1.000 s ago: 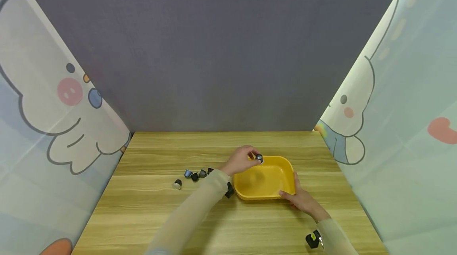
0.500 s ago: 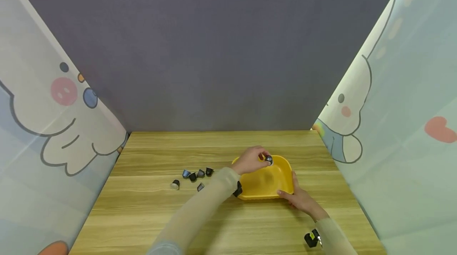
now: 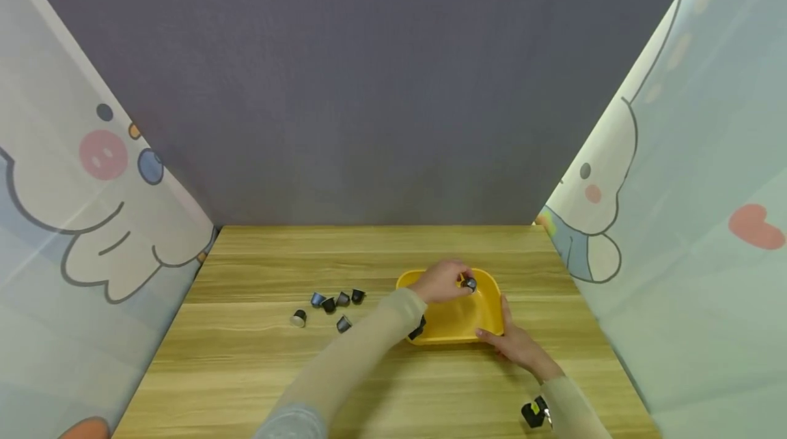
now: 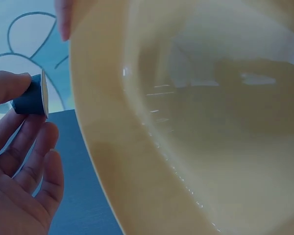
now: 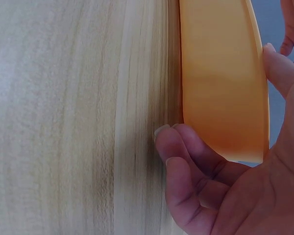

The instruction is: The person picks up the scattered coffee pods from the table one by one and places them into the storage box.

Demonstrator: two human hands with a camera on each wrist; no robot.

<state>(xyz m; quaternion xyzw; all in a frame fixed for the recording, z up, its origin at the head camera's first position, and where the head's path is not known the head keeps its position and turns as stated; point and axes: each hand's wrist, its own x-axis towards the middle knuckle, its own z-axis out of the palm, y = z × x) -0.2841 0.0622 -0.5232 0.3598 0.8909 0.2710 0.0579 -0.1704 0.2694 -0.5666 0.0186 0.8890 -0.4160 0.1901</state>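
Observation:
Over the yellow tray (image 3: 451, 340), my left hand (image 3: 441, 282) pinches a dark capsule (image 3: 470, 285) between thumb and fingers. In the left wrist view the dark capsule (image 4: 30, 98) has a pale rim, and the other fingers of the left hand (image 4: 24, 166) are loosely bent beneath it. My right hand (image 3: 518, 345) grips the tray's near right corner. The right wrist view shows the right hand (image 5: 245, 181) with its thumb on the rim of the tray (image 5: 223, 73) and its fingers curled at the outer wall.
Several capsules lie on the wooden table (image 3: 246, 371) left of the tray: a blue one (image 3: 317, 300), a dark one with a pale rim (image 3: 298, 318), a grey one (image 3: 343, 323) and other dark ones. A grey panel (image 3: 381, 97) stands behind, with patterned cloth at both sides.
My left hand has moved right and slightly nearer with the capsule, further over the tray. A grey capsule behind the left sleeve has come into view. The right hand keeps its grip.

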